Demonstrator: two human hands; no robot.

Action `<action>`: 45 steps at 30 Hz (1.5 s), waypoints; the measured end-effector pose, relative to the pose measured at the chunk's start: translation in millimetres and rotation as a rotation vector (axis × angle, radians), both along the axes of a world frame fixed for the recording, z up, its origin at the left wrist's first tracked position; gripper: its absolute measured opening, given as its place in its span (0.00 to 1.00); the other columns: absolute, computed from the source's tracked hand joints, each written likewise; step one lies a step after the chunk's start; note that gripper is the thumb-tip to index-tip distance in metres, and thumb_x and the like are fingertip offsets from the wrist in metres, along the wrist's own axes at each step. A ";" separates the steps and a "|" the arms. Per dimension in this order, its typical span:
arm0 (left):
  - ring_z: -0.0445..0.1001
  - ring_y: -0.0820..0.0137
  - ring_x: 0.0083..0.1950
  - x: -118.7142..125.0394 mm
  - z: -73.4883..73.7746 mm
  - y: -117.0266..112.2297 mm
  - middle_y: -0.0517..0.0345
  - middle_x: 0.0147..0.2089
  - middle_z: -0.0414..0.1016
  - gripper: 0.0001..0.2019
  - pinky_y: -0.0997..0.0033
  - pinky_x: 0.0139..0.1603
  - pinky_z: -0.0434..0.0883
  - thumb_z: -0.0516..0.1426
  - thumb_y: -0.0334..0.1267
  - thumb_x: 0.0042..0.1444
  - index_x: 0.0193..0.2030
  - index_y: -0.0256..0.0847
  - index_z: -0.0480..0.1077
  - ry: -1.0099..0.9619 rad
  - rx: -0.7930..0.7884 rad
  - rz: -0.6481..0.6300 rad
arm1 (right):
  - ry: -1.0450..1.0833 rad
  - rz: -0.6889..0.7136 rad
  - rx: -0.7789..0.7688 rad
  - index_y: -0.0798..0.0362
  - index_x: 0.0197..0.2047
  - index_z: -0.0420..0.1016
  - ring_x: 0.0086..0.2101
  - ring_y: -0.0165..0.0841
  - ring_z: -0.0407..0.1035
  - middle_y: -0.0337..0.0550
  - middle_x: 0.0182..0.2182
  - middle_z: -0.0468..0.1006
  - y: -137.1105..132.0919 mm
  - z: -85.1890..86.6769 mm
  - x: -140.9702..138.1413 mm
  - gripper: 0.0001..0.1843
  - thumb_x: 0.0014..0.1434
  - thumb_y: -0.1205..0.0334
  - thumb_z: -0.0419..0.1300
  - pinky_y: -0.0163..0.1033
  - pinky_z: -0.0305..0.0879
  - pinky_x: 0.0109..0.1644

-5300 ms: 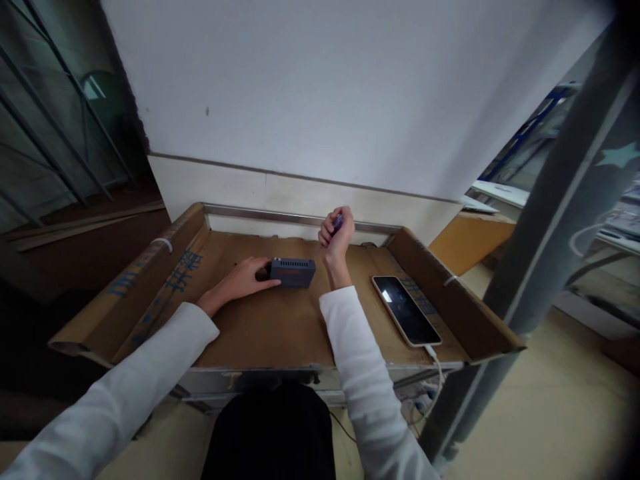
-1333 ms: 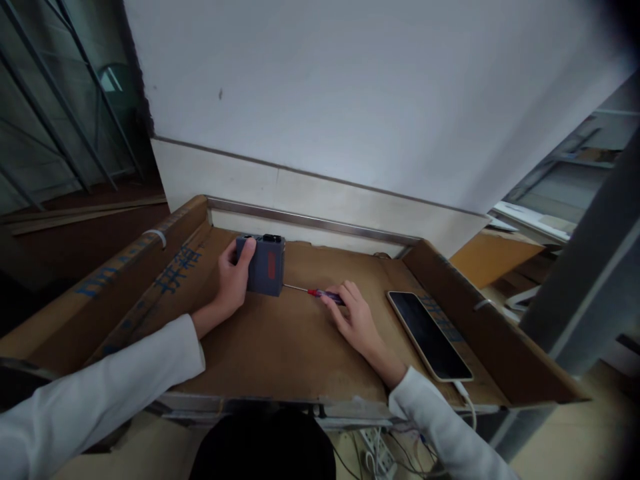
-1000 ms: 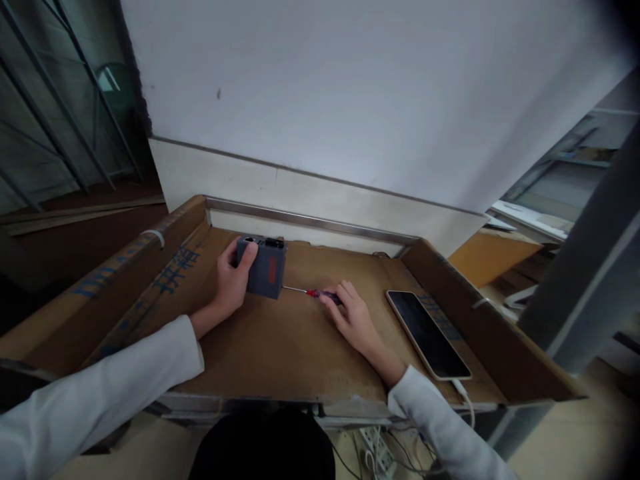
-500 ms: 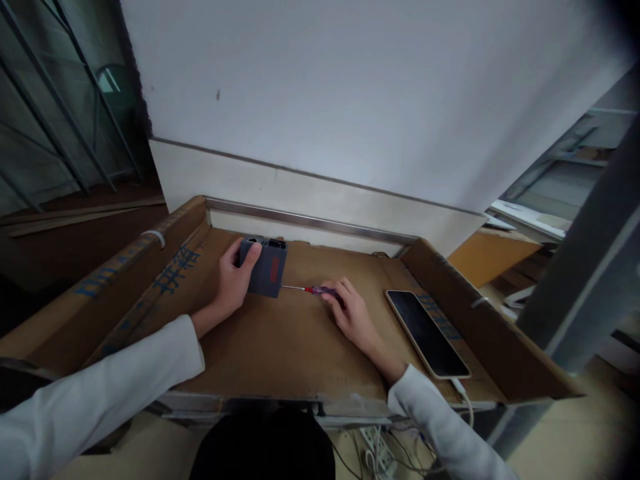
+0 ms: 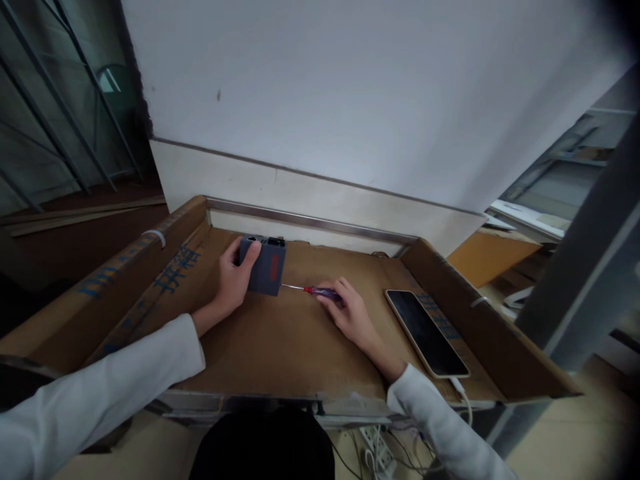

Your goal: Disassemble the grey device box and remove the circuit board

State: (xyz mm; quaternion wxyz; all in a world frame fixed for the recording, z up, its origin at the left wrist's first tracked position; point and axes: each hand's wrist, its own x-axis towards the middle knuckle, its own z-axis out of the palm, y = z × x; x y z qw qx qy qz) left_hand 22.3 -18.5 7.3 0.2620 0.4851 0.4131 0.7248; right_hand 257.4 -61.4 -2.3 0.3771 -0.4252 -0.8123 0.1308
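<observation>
Left hand [image 5: 231,285] is gripping a small grey box device [image 5: 263,265] standing on edge on the cardboard-lined tabletop [image 5: 280,340], fingers wrapping over its top. Right hand [image 5: 350,312] is closing around the handle of a red screwdriver [image 5: 313,291], shaft lying flat and the tip touching the device's right side. A smartphone [image 5: 426,331] is lying well right of the device, charging cable [image 5: 463,398] running off its near end.

Blue Chinese characters on left cardboard flap [image 5: 176,265], not clearly legible; red label on grey box [image 5: 265,267] unreadable.
</observation>
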 end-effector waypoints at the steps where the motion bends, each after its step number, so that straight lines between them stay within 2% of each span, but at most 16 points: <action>1: 0.62 0.75 0.26 0.0 -0.2 0.1 0.63 0.25 0.64 0.20 0.79 0.27 0.64 0.59 0.57 0.49 0.28 0.39 0.67 0.003 -0.001 0.000 | 0.036 0.013 -0.013 0.50 0.45 0.72 0.40 0.34 0.70 0.46 0.39 0.75 -0.2 0.5 0.7 0.10 0.63 0.59 0.54 0.41 0.68 0.45; 4: 0.62 0.76 0.26 -0.4 0.2 0.6 0.63 0.25 0.63 0.20 0.79 0.27 0.64 0.59 0.57 0.49 0.27 0.39 0.66 0.007 0.009 0.004 | 0.068 0.029 -0.026 0.49 0.48 0.71 0.43 0.34 0.70 0.44 0.43 0.75 -1.6 1.3 -0.2 0.11 0.63 0.58 0.54 0.41 0.67 0.48; 7: 0.61 0.76 0.26 -1.3 1.7 1.5 0.63 0.25 0.63 0.20 0.78 0.26 0.64 0.59 0.57 0.50 0.27 0.40 0.66 0.004 0.016 0.013 | -0.022 -0.008 -0.016 0.51 0.52 0.66 0.46 0.35 0.69 0.49 0.46 0.72 -2.4 -0.2 -3.5 0.15 0.64 0.58 0.51 0.44 0.66 0.52; 10: 0.61 0.76 0.25 -2.1 3.1 2.3 0.63 0.24 0.62 0.21 0.78 0.25 0.64 0.58 0.58 0.50 0.26 0.40 0.66 -0.002 0.029 0.032 | -0.105 -0.034 -0.006 0.53 0.48 0.68 0.41 0.35 0.69 0.49 0.40 0.71 -1.9 -2.8 -3.9 0.14 0.66 0.59 0.46 0.44 0.67 0.49; 12: 0.61 0.76 0.25 -2.0 3.4 2.5 0.63 0.24 0.62 0.21 0.78 0.24 0.63 0.58 0.58 0.50 0.26 0.40 0.66 -0.005 0.033 0.036 | -0.101 -0.017 0.015 0.52 0.46 0.69 0.39 0.34 0.69 0.47 0.38 0.71 -1.4 -4.0 -1.8 0.11 0.66 0.59 0.48 0.42 0.68 0.46; 16: 0.61 0.75 0.25 -1.4 2.9 2.0 0.63 0.24 0.63 0.21 0.78 0.25 0.63 0.59 0.59 0.49 0.27 0.40 0.66 -0.012 0.026 0.017 | -0.022 0.029 0.030 0.49 0.46 0.69 0.40 0.34 0.70 0.45 0.39 0.75 -1.9 -3.7 1.7 0.08 0.64 0.61 0.52 0.40 0.68 0.44; 20: 0.61 0.75 0.25 -2.3 3.3 1.9 0.63 0.24 0.63 0.20 0.78 0.25 0.64 0.59 0.58 0.50 0.27 0.40 0.66 0.003 0.031 0.019 | -0.059 0.015 0.011 0.51 0.49 0.67 0.43 0.35 0.70 0.48 0.42 0.74 -3.4 -1.9 -1.8 0.11 0.64 0.59 0.51 0.42 0.68 0.48; 24: 0.61 0.75 0.25 -3.4 3.9 2.6 0.62 0.25 0.63 0.20 0.78 0.25 0.64 0.58 0.57 0.50 0.27 0.40 0.66 -0.012 0.040 0.032 | -0.115 -0.009 0.017 0.52 0.45 0.70 0.39 0.35 0.70 0.47 0.37 0.73 -2.1 -1.9 -3.4 0.13 0.67 0.60 0.45 0.42 0.68 0.46; 28: 0.62 0.75 0.25 -2.4 2.3 3.0 0.63 0.25 0.64 0.20 0.78 0.26 0.64 0.59 0.57 0.50 0.27 0.40 0.67 -0.011 0.029 0.023 | -0.006 -0.002 0.010 0.50 0.45 0.70 0.40 0.35 0.70 0.46 0.39 0.74 0.5 -2.9 0.9 0.10 0.63 0.58 0.53 0.42 0.68 0.45; 31: 0.62 0.75 0.25 -1.5 1.9 2.3 0.63 0.24 0.63 0.20 0.78 0.26 0.64 0.59 0.57 0.50 0.27 0.40 0.67 0.007 0.022 0.006 | 0.057 0.009 -0.017 0.49 0.45 0.70 0.41 0.34 0.71 0.45 0.41 0.76 -0.1 -2.7 1.7 0.09 0.63 0.59 0.53 0.41 0.68 0.46; 35: 0.62 0.75 0.25 -2.2 4.8 1.7 0.63 0.25 0.63 0.20 0.78 0.26 0.64 0.58 0.58 0.49 0.27 0.40 0.66 0.005 0.030 0.034 | -0.054 0.014 -0.028 0.51 0.49 0.67 0.42 0.35 0.70 0.48 0.42 0.74 -2.6 -1.3 -2.0 0.12 0.64 0.59 0.51 0.42 0.68 0.47; 39: 0.62 0.75 0.25 -3.2 7.1 1.8 0.63 0.24 0.64 0.20 0.78 0.26 0.64 0.59 0.58 0.49 0.27 0.40 0.67 -0.001 0.038 0.035 | -0.105 -0.002 0.002 0.52 0.45 0.69 0.38 0.35 0.70 0.47 0.36 0.73 -1.3 -1.6 -2.6 0.12 0.66 0.60 0.47 0.42 0.68 0.45; 42: 0.62 0.76 0.25 -2.7 6.2 1.4 0.63 0.25 0.64 0.20 0.78 0.26 0.64 0.59 0.58 0.49 0.28 0.40 0.67 -0.005 0.038 0.024 | -0.045 0.011 0.008 0.51 0.45 0.70 0.38 0.35 0.70 0.47 0.38 0.74 0.8 -2.6 0.4 0.10 0.64 0.59 0.52 0.41 0.68 0.43; 45: 0.62 0.76 0.25 -2.2 4.0 0.9 0.63 0.24 0.64 0.20 0.78 0.25 0.64 0.60 0.57 0.49 0.27 0.40 0.67 0.009 0.033 0.004 | 0.046 0.023 -0.022 0.49 0.45 0.71 0.41 0.34 0.71 0.45 0.41 0.76 0.9 -3.0 2.3 0.09 0.64 0.61 0.52 0.41 0.68 0.45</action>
